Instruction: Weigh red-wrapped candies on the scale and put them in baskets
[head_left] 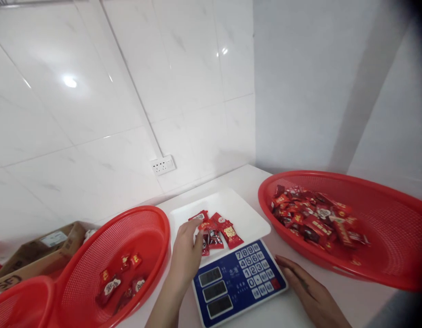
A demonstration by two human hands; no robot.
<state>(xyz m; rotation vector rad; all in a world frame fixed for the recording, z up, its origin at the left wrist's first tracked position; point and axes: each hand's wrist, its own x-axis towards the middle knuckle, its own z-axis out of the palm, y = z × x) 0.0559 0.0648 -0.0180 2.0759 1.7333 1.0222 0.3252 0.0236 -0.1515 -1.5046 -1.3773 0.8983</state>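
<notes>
I see a bright, even feed; lamp glare spots the wall tiles (70, 82), edges bow, right corner vignettes dark

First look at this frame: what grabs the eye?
The red basket at right, piled with red-wrapped candies, dominates. At centre, a scale with a blue keypad carries a few packets on its white pan, with the left hand touching them. The right hand lies flat on the table beside the scale. A second red basket at left holds only a handful of sweets.
</notes>
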